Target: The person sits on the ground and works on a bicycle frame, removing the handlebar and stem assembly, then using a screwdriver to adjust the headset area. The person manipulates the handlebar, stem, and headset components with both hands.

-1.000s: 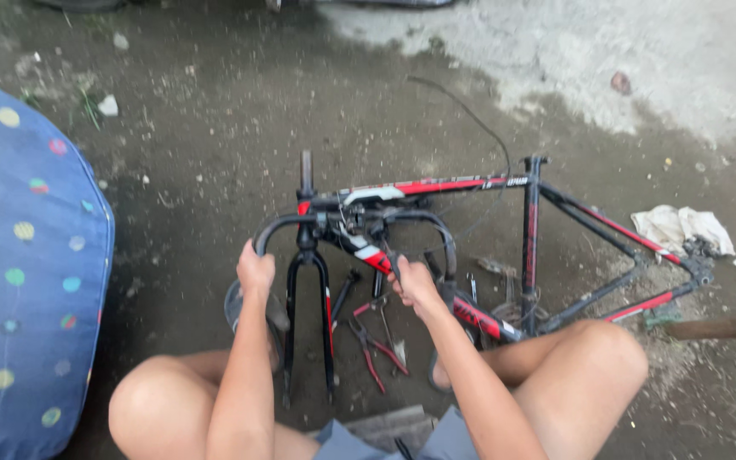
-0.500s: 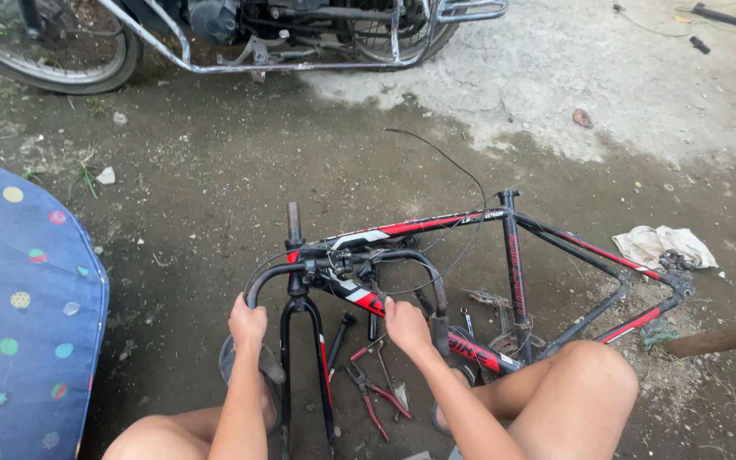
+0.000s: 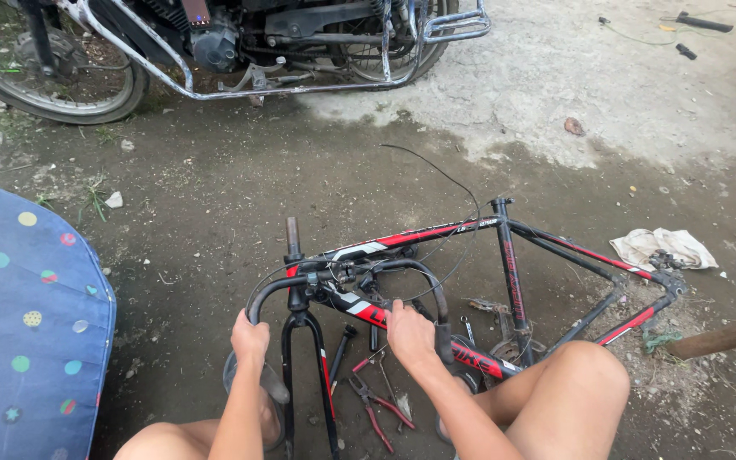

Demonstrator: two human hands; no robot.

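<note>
Gripping handlebar (image 3: 347, 281) both ends: left hand (image 3: 250, 338) and right hand (image 3: 409, 334), fingers clamped on bar. Bike frame (image 3: 513, 255) flat on dirt ground (image 3: 215, 196), wheels off, cable loose; pliers (image 3: 376, 405) lying below. Looks mid-strip w/ bar, fork still fitted.

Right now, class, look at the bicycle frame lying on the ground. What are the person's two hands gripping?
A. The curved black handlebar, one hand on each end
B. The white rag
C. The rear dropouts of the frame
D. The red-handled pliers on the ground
A: the left hand and the right hand each close around an end of the curved black handlebar, while the red-handled pliers lie untouched on the ground.
</note>
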